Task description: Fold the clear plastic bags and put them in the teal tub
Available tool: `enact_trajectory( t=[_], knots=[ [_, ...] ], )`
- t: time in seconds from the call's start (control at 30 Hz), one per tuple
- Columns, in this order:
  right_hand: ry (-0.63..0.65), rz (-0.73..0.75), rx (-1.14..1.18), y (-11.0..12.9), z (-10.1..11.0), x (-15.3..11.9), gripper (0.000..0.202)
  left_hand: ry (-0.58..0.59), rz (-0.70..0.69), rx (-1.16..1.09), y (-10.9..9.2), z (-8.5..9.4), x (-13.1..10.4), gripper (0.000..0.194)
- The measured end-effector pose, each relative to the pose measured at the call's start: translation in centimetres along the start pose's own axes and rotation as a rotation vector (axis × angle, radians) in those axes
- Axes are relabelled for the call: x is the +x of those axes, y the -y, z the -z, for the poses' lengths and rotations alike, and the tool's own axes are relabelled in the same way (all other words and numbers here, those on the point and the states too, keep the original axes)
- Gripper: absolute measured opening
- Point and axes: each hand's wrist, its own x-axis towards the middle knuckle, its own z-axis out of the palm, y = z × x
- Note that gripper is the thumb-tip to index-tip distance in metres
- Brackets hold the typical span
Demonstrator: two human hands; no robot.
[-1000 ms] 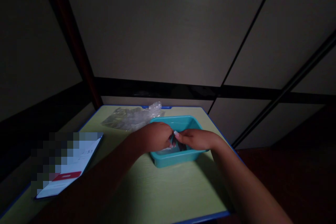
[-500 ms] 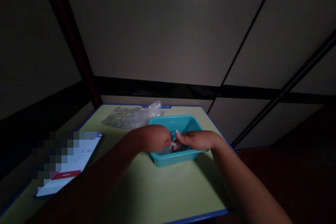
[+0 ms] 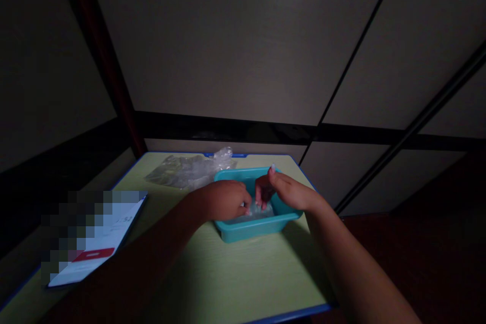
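A turquoise plastic basin (image 3: 246, 230) stands on the table with both hands over it. Inside lies some clear, crinkled plastic (image 3: 264, 211), partly hidden by my fingers; I cannot tell if it is a bag. My left hand (image 3: 226, 200) reaches over the basin's left side, its fingers curled and thumb pinched in at the edge of that plastic. Over the right side is my right hand (image 3: 286, 190), thumb raised and apart from the bent fingers, which point down into the basin near the plastic. Nothing shows between them.
A clear plastic bag (image 3: 182, 169) lies crumpled behind and left of the basin. At the left, a lit tablet or phone (image 3: 110, 233), partly blurred out, rests on the pale green table (image 3: 243, 273) with blue edging. Panelled cabinet doors (image 3: 228, 61) rise behind the table.
My right hand has lifted and opened, its thumb moving up and away from the left hand. More of the plastic in the basin now shows. My left hand has barely moved.
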Motion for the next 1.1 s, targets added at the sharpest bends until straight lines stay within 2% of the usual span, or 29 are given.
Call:
enact_trajectory(
  t=[0.07, 0.13, 0.23, 0.33, 0.43, 0.57, 0.77, 1.1],
  knots=[
    [-0.002, 0.004, -0.022, 0.0, 0.0, 0.0, 0.083, 0.013, -0.002, 0.018, 0.0, -0.1, 0.1, 0.016],
    [-0.032, -0.002, -0.083, -0.1, 0.0, -0.1, 0.083, -0.036, -0.003, 0.029, -0.1, -0.2, 0.2, 0.018],
    [-0.192, -0.028, -0.292, 0.0, 0.0, -0.2, 0.081, -0.144, 0.016, 0.053, 0.0, -0.3, 0.4, 0.019],
    [-0.275, -0.065, -0.461, 0.0, 0.1, -0.3, 0.08, -0.136, 0.029, 0.061, 0.1, -0.4, 0.5, 0.018],
    [-0.232, -0.095, -0.499, 0.1, 0.1, -0.2, 0.084, -0.097, 0.018, 0.053, 0.2, -0.4, 0.6, 0.018],
    [-0.185, -0.21, -0.604, 0.3, -0.2, -0.1, 0.086, -0.061, 0.007, 0.056, 0.0, -0.7, 0.7, 0.019],
    [-0.166, -0.269, -0.69, 0.9, -0.5, 0.0, 0.086, 0.007, 0.093, 0.118, -0.5, -0.8, 0.7, 0.022],
    [0.008, -0.36, -0.761, 0.8, -1.2, 0.2, 0.095, 0.078, 0.196, 0.225, -1.9, -0.2, 0.9, 0.03]
  ],
)
